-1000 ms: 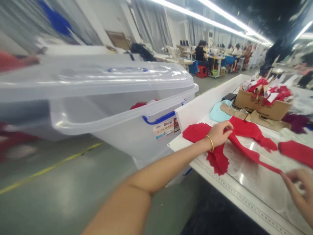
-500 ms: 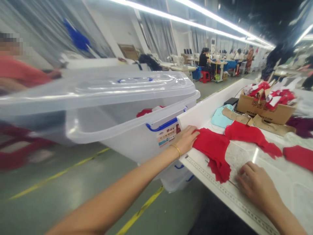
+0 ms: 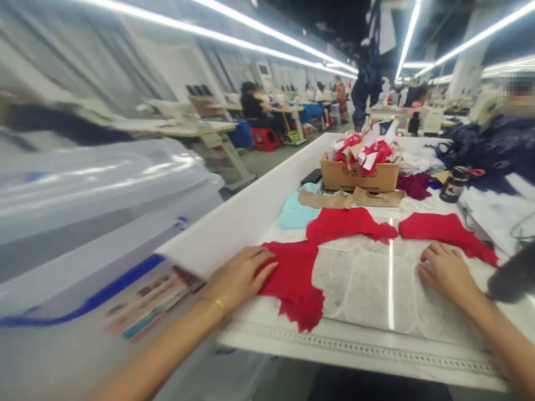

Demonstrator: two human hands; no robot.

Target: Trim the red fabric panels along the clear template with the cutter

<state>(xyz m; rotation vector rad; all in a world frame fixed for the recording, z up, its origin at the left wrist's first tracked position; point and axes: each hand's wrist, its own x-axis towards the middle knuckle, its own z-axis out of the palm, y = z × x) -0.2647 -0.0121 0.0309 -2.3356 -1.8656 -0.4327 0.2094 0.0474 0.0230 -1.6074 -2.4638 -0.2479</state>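
head view: my left hand (image 3: 242, 275) lies with fingers loosely extended on the left side of the near red piece (image 3: 295, 273), thumb on top, pressing lightly rather than clenched. my right hand (image 3: 447, 273) has its fingers a little bent and relaxed, grasping nothing that i can see, over the right part of a smooth grey marbled panel (image 3: 368, 284), just short of the right red piece (image 3: 447, 231).

the near red piece is soft, matt cloth, spread at the left of the panel, its near end cut in jagged zigzags. beyond it the far red piece (image 3: 346, 223) bends in a shallow arch; whether the two overlap at the corner i can't tell. the right red piece tapers towards its right end.

farther off lie a pale blue piece (image 3: 296, 209) and stiff-looking brown strips (image 3: 378, 197), then a cardboard box (image 3: 359, 178) heaped with crumpled red, white and tan scraps (image 3: 371, 153). right of it are rumpled dark purple cloth (image 3: 413, 185) and a black cylindrical bottle (image 3: 455, 185), with loose white cloth (image 3: 497, 217) nearer.

left of my white table (image 3: 234, 223) stands a translucent plastic tub (image 3: 54, 356) with a blue handle (image 3: 121, 287), blurred.
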